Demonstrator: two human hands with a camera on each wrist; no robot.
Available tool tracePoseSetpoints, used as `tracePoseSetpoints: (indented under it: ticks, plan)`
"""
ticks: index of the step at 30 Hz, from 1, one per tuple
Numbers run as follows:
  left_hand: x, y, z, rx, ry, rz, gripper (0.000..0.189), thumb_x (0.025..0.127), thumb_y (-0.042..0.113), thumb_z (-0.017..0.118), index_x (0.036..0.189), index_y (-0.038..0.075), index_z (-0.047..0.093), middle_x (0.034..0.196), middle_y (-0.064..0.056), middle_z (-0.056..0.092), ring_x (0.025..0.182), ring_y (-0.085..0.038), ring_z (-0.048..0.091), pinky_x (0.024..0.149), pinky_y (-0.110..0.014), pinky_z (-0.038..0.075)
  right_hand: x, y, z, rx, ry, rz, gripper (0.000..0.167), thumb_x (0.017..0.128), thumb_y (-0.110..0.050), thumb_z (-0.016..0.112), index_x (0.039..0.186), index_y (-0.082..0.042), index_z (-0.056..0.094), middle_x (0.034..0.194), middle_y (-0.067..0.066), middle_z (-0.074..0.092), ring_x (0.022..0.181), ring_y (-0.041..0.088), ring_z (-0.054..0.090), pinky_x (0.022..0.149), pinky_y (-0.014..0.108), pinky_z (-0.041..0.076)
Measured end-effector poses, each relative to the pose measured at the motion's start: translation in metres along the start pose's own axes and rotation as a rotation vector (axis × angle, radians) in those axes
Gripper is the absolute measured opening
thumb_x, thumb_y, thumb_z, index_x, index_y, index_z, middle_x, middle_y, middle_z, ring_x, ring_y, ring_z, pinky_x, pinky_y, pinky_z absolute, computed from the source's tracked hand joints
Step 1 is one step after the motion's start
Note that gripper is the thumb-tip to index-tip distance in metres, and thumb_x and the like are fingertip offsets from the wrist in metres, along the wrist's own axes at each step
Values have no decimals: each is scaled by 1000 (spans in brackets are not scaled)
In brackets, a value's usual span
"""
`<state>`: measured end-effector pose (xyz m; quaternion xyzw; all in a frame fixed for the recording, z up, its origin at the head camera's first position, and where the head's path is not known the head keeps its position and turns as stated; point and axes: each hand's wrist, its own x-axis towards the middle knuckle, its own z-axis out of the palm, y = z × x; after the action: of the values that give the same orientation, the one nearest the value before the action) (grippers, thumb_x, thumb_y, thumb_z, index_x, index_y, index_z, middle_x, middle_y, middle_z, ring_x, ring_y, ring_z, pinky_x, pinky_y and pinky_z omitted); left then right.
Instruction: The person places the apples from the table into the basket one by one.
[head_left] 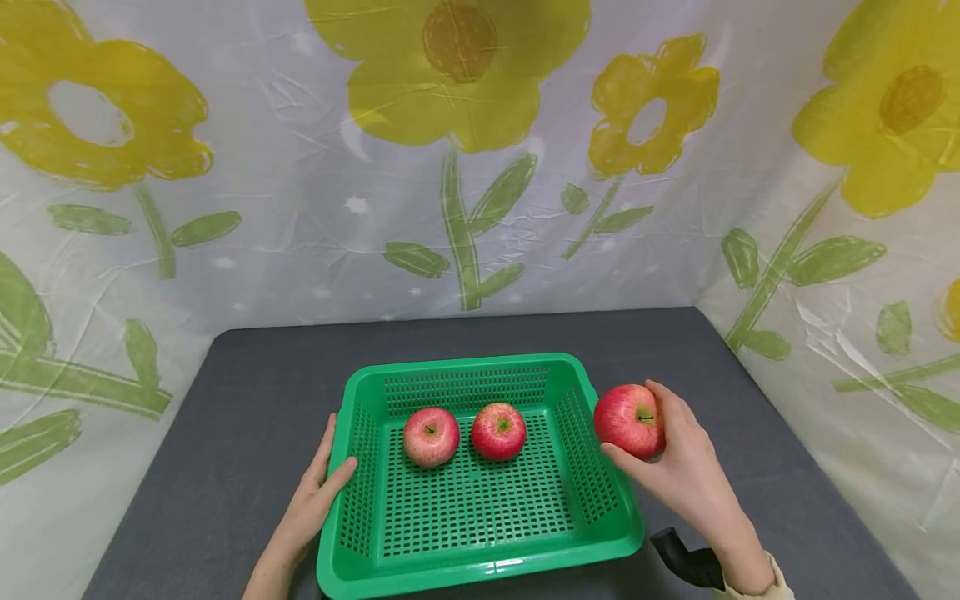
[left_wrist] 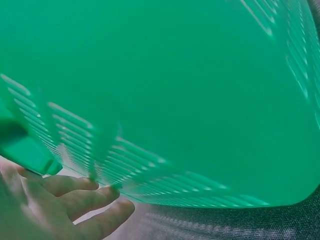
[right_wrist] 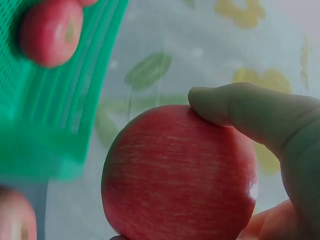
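A green plastic basket [head_left: 480, 550] with slotted walls sits on the dark table, slightly turned. Two red apples [head_left: 431, 437] lie side by side on its floor, towards the back. My left hand [head_left: 311, 500] holds the basket's left side, thumb over the rim and fingers along the outer wall. In the left wrist view, the fingers [left_wrist: 100, 200] lie against the slotted wall. Beyond the basket's right rim, my right hand [head_left: 686, 462] grips a larger-looking red apple [head_left: 628, 421] between thumb and fingers. That apple fills the middle of the right wrist view, its lower part cut off.
A dark grey cloth covers the table [head_left: 247, 400]. Behind and beside it hangs a pale curtain [head_left: 300, 208] printed with yellow flowers. A black curved piece [head_left: 686, 560] is at my right wrist. A rounded reddish thing [right_wrist: 15, 215] shows, cut off, in the right wrist view.
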<state>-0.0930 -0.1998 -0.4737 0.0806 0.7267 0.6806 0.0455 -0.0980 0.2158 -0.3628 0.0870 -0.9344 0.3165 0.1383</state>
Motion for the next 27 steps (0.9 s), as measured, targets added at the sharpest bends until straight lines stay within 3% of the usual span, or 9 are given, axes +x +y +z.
tracePoseSetpoints:
  ticks: [2,5,7,9,15,27]
  plan:
    - [0,0,0,3,2,-8,68,102,13,37,148,31,-9,154,-5,-13,139,-30,-9,97,-8,23,3,-6,7,15,-24,-33,82,69,-27,83,132,-2,38,119,13,48,98,25,50,64,37,52]
    - [-1,1,0,3,7,-20,68,102,14,38,148,31,-9,154,-3,-13,139,-29,-10,110,-34,15,7,-15,17,36,-67,-77,81,69,-29,83,133,-4,38,120,10,48,99,23,50,66,35,52]
    - [-1,1,0,-2,8,-23,68,102,13,38,148,30,-9,154,-3,-13,139,-29,-10,107,-52,9,9,-22,25,47,-96,-106,81,69,-30,83,133,-6,39,119,8,49,100,22,50,66,34,51]
    - [0,1,0,-9,6,-18,69,101,13,38,148,29,-9,154,-3,-13,139,-29,-10,103,-61,5,11,-29,32,60,-129,-132,81,69,-31,82,133,-8,38,118,5,49,100,19,50,67,31,51]
    - [1,1,0,13,14,-16,69,101,13,39,148,28,-10,154,-7,-13,138,-31,-10,103,-63,5,18,-50,53,87,-237,-234,81,68,-29,81,133,-8,38,120,0,47,91,8,53,71,24,50]
    - [0,1,1,37,23,-28,69,101,17,39,148,28,-10,154,-7,-12,138,-33,-8,103,-63,8,31,-73,87,136,-520,-375,72,71,-26,79,130,-11,39,118,0,42,92,10,52,71,21,49]
